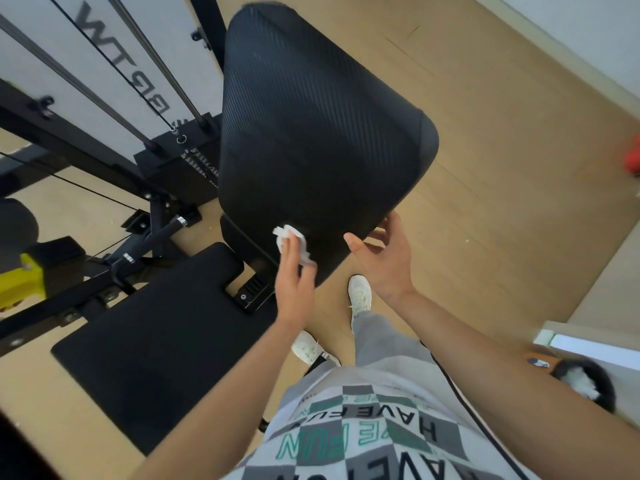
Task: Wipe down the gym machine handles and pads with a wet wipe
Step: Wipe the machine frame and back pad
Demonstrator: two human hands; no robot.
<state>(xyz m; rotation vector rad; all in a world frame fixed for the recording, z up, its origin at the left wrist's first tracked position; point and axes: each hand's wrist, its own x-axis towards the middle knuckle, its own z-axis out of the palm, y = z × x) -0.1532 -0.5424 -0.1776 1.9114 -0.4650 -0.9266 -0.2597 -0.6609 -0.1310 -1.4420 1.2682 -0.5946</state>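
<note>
One wooden floor (485,168) lies under everything. Two black pads belong to the machine: the large ribbed back pad (311,133), tilted up, and below and left of it the flat seat pad (156,327). Behind the back pad, to its left, run two steel guide rods (69,77) and a thin cable. Two hands work at the back pad's lower edge. The left hand (294,282) presses one crumpled white wet wipe (294,240) against the pad's lower face, fingers flat over it. The right hand (384,254) is open, fingers spread, its fingertips at the pad's lower right corner. Two white shoes (360,292) stand below the back pad
</note>
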